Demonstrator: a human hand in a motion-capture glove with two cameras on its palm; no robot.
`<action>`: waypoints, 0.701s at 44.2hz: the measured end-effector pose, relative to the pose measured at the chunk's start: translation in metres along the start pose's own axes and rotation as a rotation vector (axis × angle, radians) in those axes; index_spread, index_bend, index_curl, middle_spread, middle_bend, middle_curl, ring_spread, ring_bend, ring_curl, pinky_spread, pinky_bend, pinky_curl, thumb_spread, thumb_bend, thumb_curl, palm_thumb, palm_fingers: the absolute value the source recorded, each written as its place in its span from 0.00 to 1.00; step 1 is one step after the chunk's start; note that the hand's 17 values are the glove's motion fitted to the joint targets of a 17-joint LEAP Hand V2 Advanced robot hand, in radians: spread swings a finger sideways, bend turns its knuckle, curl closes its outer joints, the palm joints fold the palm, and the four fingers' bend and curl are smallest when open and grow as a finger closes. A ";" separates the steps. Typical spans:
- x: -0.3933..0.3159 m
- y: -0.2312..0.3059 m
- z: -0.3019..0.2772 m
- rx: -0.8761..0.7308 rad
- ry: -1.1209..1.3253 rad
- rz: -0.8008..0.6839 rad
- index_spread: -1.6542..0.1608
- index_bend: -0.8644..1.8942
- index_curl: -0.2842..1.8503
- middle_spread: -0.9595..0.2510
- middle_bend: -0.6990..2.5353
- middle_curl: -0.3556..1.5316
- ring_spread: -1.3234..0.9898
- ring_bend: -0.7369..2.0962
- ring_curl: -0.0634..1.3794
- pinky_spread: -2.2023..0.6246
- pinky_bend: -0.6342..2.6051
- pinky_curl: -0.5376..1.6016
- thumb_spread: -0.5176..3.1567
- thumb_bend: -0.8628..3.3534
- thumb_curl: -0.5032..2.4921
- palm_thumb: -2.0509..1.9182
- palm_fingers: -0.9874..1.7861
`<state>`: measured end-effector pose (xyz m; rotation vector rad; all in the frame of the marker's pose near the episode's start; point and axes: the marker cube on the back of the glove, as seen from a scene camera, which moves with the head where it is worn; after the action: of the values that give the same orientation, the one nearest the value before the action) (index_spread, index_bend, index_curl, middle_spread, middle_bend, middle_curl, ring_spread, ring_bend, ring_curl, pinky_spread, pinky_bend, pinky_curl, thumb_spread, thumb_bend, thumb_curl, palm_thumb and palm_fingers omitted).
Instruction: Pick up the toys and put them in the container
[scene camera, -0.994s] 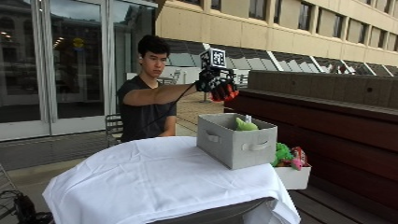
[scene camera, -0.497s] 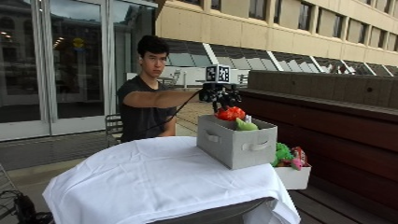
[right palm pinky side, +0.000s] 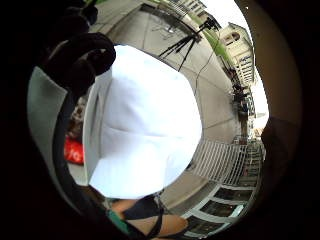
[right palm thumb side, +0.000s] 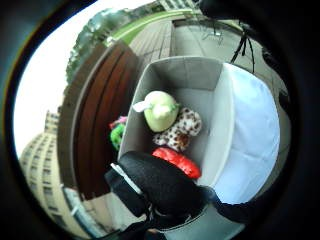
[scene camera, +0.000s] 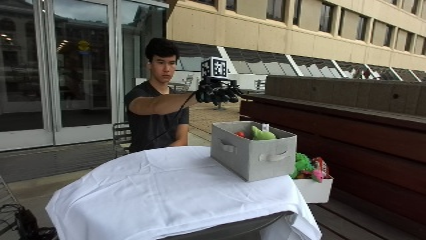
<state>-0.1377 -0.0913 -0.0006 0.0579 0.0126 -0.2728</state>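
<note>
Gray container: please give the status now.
Right hand open above gray container, holding nothing. Red toy inside, beside spotted toy. Nothing in the way.

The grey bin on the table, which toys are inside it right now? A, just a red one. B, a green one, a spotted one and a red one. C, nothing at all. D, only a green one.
B: the thumb side palm view looks down into the grey bin and shows a green toy, a spotted toy and a red toy lying together.
</note>
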 end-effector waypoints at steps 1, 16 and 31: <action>0.005 0.003 -0.002 0.001 0.001 0.011 0.75 0.37 0.20 0.71 0.27 0.47 0.49 0.54 0.29 0.71 0.59 0.44 0.38 0.17 0.26 0.47 0.38; 0.089 0.029 -0.008 0.013 0.046 0.174 0.74 0.37 0.22 0.71 0.29 0.46 0.50 0.54 0.28 0.71 0.58 0.43 0.38 0.18 0.24 0.47 0.37; 0.142 0.081 0.038 -0.040 0.030 0.305 0.74 0.37 0.25 0.71 0.30 0.46 0.51 0.50 0.26 0.73 0.56 0.41 0.40 0.18 0.22 0.48 0.35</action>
<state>0.0212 -0.0537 0.0391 0.0240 0.0382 0.0331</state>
